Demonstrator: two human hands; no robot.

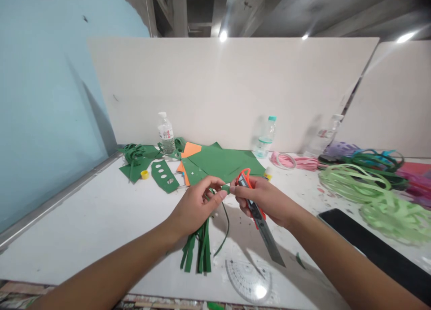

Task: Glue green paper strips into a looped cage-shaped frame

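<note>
While the left hand (198, 203) grasps a bunch of green paper strips (204, 251), whose loose ends reach down to the left of the clear protractor (247, 274), the right hand (264, 195) grips an orange-edged cutter knife (267, 238), its blade slanting toward the protractor's right side. Beyond the protractor, a small green bit (226, 189) shows between both hands' fingertips; green sheets (222, 164) lie farther beyond it, and a black device (370, 247) lies to its right.
</note>
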